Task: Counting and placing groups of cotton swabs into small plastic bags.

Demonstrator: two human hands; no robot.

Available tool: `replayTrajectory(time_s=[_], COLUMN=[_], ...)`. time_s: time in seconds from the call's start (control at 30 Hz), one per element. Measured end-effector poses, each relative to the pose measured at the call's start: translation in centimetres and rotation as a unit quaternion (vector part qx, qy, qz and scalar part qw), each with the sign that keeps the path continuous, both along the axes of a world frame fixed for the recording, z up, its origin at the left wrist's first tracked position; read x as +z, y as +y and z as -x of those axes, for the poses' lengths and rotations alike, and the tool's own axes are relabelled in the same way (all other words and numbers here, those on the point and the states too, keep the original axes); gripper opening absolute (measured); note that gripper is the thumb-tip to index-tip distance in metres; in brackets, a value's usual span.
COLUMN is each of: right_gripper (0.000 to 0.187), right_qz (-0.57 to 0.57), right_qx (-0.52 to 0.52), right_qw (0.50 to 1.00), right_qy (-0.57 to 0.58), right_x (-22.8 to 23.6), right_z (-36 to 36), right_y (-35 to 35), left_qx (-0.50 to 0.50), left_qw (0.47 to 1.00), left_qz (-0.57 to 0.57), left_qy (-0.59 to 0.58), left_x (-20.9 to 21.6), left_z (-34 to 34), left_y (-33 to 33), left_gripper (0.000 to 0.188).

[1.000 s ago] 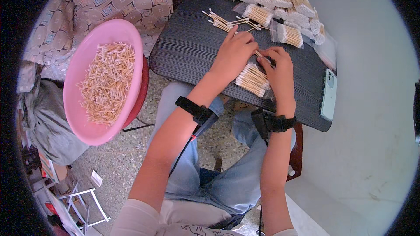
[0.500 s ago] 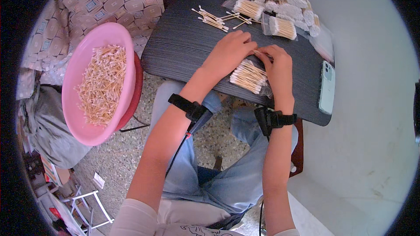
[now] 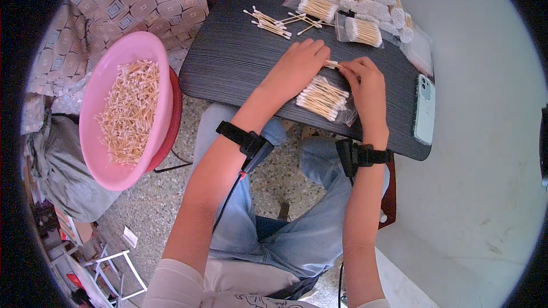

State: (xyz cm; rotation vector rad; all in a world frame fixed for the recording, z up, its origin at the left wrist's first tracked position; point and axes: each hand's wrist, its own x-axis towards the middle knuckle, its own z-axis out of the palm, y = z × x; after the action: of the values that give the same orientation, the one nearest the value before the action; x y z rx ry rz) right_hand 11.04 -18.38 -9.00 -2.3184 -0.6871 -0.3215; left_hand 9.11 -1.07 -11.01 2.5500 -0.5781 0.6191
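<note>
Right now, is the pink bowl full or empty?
Partly full: the bowl holds a heap of cotton swabs, while bare pink shows around them.

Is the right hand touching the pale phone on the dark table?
Apart. The head view shows it plainly: a strip of bare dark table lies between the right hand and the phone.
</note>
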Motion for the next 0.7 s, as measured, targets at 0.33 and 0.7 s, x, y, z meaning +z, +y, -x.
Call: replayTrajectory(time_s=[0.33,0.7], right_gripper=[0.012,0.018], right_qz=[-0.007,-0.030], right_qx=[0.022,0.043], right_qw=[1.000,0.998], right_qy=[-0.008,-0.035], right_x=[0.12,0.61], right_z=[0.14,0.26], right_y=[0.23,0.57], left_qx=[-0.018,0.004], left_qw=[0.999,0.998], left_qz=[0.030,0.008], left_qy=[0.002,0.054], left_x=[-0.01,0.43], left_z=[0.19,0.72], left_y=[0.19,-0.43], left_gripper=[0.016,0.016])
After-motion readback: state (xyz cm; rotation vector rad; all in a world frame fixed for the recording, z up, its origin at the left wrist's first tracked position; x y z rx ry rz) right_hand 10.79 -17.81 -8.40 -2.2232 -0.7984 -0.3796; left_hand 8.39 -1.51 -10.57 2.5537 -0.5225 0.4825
